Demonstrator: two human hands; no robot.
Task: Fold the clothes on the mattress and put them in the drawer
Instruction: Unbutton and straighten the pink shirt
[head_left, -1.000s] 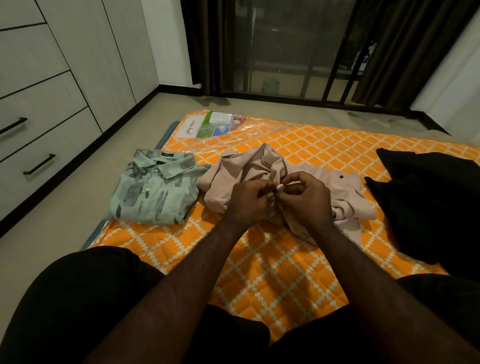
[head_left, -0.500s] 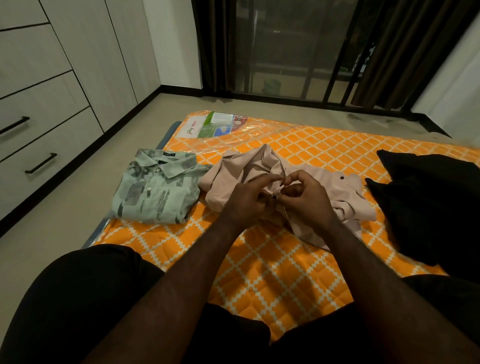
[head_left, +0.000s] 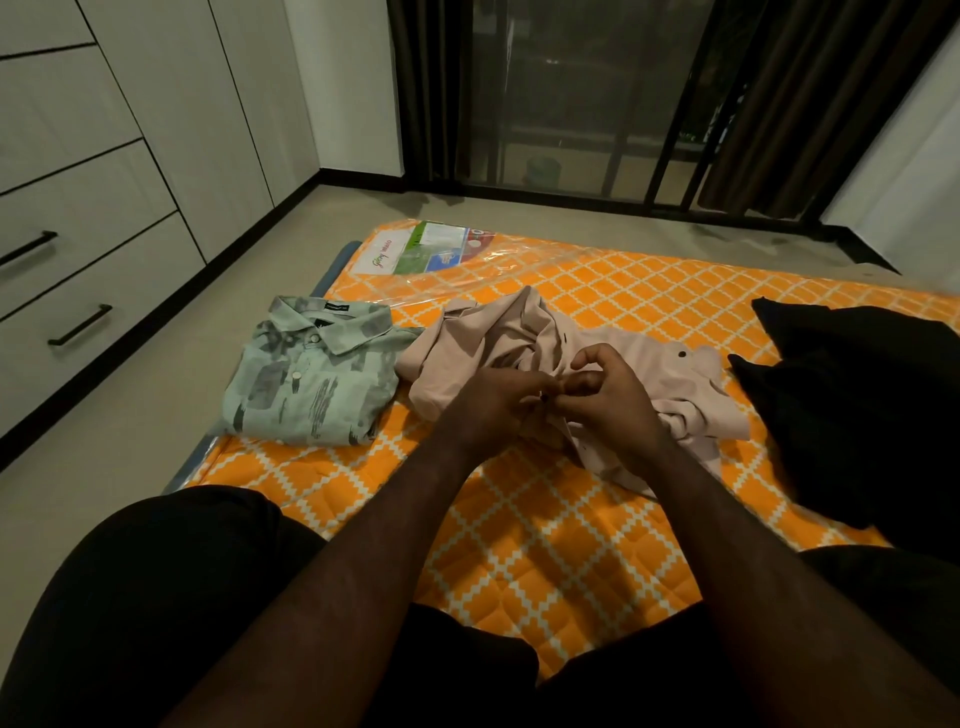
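The pink shirt (head_left: 649, 358) lies unfolded and bunched on the mattress (head_left: 519, 545), at 12 o'clock from the person. Its long axis runs roughly from 10 o'clock to 4 o'clock.

The left hand (head_left: 493, 410) and the right hand (head_left: 608, 400) meet over the middle of the garment, fingertips touching. Both have their fingers curled and pinch the shirt's front edge. What sits between the fingertips is too small to identify.

Both hands are equally near the work point. The bulk of the loose cloth lies at 3 to 4 o'clock of the pinch, on the right hand's side.

The green shirt (head_left: 311, 384) lies folded at 9 o'clock of the hands, just beside the pink shirt. The black cloth (head_left: 857, 405) lies at 3 o'clock.

The drawers (head_left: 104, 291) stand closed at 10 o'clock, across a strip of floor, so the left hand is the nearer one for stowing.
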